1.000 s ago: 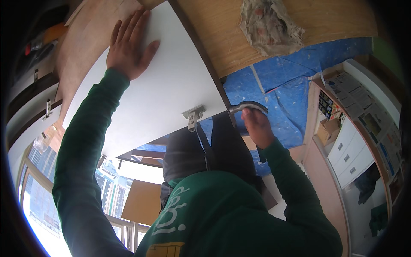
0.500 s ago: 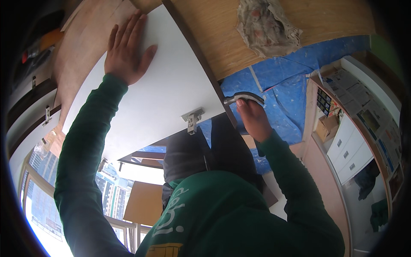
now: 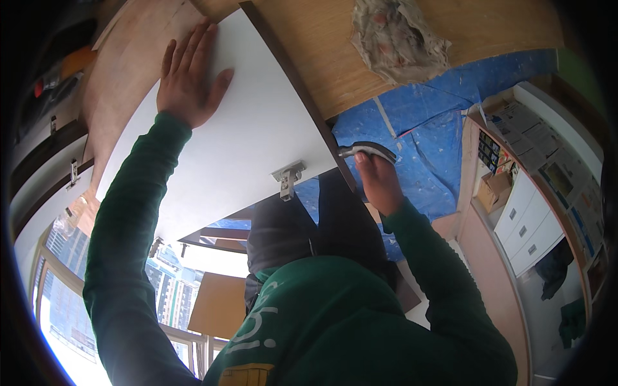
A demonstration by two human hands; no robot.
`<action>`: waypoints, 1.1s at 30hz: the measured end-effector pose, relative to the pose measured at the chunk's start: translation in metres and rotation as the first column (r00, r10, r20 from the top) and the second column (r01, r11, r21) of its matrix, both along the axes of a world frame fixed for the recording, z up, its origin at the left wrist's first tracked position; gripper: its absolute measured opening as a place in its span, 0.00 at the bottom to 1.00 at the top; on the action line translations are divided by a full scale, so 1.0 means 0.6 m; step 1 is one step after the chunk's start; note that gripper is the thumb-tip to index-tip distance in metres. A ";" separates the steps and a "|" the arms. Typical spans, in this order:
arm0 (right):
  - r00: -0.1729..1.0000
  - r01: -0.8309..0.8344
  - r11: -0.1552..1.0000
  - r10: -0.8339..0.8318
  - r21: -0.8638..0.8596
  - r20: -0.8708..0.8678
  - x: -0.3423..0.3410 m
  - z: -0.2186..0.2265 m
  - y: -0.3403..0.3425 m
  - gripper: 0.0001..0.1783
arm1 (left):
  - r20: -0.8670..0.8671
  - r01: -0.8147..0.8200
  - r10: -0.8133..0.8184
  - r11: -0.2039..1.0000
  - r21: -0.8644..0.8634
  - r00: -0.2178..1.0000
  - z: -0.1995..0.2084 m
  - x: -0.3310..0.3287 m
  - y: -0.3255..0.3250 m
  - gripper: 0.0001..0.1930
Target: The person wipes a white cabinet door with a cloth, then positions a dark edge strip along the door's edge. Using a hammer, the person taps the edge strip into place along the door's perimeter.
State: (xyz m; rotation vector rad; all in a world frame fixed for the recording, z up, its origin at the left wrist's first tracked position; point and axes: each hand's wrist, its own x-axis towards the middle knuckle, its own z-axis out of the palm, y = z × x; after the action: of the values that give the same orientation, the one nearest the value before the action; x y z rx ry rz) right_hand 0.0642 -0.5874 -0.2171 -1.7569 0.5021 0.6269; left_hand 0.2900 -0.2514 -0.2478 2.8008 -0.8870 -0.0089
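Observation:
A white cabinet door panel (image 3: 225, 141) with a dark edge strip (image 3: 290, 71) lies across the work surface in front of me. My left hand (image 3: 192, 83) rests flat on its far part, fingers stretched out. At the panel's right edge, my right hand (image 3: 381, 180) grips a claw hammer (image 3: 372, 148) close below its head. The hammer's striking end is at the dark strip; whether it touches I cannot tell. Most of the handle is hidden. Along the panel's near edge sits a metal hinge (image 3: 288, 179), and another hinge (image 3: 156, 247) is further left.
A crumpled, stained cloth (image 3: 399, 42) lies on the wooden board (image 3: 315, 38) at the far side. Blue sheeting (image 3: 425, 141) covers the floor beyond my right hand. White drawers (image 3: 524, 222) stand at right, more panels with hinges (image 3: 51, 186) at left, near a window (image 3: 67, 289).
My right hand and the hammer have shifted very slightly. The left hand stays flat on the panel, and the view has tilted a little.

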 end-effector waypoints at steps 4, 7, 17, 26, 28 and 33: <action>1.000 0.015 1.000 -0.015 0.022 0.018 0.043 -0.008 0.017 0.19 | 0.006 0.005 -0.005 1.000 -0.015 1.000 -0.004 0.002 0.001 0.36; 0.999 -0.017 1.000 0.018 -0.014 0.029 0.018 -0.003 0.008 0.16 | 0.012 0.010 -0.010 1.000 -0.011 1.000 -0.004 0.001 0.002 0.36; 0.994 0.041 0.998 -0.037 0.043 -0.106 -0.028 0.022 -0.043 0.17 | 0.010 0.022 -0.022 1.000 -0.017 1.000 -0.006 0.003 0.006 0.37; 0.950 0.228 0.971 -0.206 0.073 -0.235 -0.022 0.034 -0.024 0.17 | 0.027 0.035 -0.035 0.999 -0.010 0.999 -0.007 0.004 0.005 0.36; 0.981 0.148 0.989 -0.144 0.023 -0.127 -0.043 0.039 -0.002 0.17 | 0.013 0.029 -0.028 0.999 -0.020 1.000 -0.010 0.005 0.007 0.37; 0.940 0.300 0.949 -0.277 0.096 -0.197 -0.035 0.038 -0.005 0.17 | 0.030 0.029 -0.029 1.000 -0.006 0.999 -0.010 0.003 0.007 0.37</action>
State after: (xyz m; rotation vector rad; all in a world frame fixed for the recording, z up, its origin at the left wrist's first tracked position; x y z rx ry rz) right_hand 0.0435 -0.5905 -0.1942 -1.4783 0.8149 0.5970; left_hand 0.2917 -0.2470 -0.2535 2.7893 -0.9325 0.0322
